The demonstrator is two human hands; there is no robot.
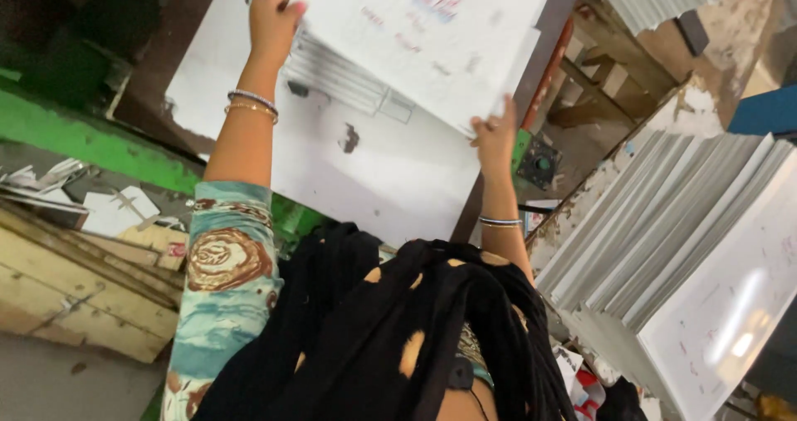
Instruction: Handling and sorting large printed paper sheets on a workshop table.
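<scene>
Over a white work table (390, 180), a worker is lifting a large printed sheet (423, 39), left hand (272, 18) and right hand (496, 139) both pinching its edges; held so lightly, it could sag, crease or slip toward the stacked sheets (681, 222) beside.

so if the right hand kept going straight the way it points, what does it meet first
Probably the white printed sheet it already grips at the lower edge; the right hand points up into it, though depth is unclear.

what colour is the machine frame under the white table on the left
Bright green painted machine frame, clearest in the head view, left of the white flat table.
</scene>
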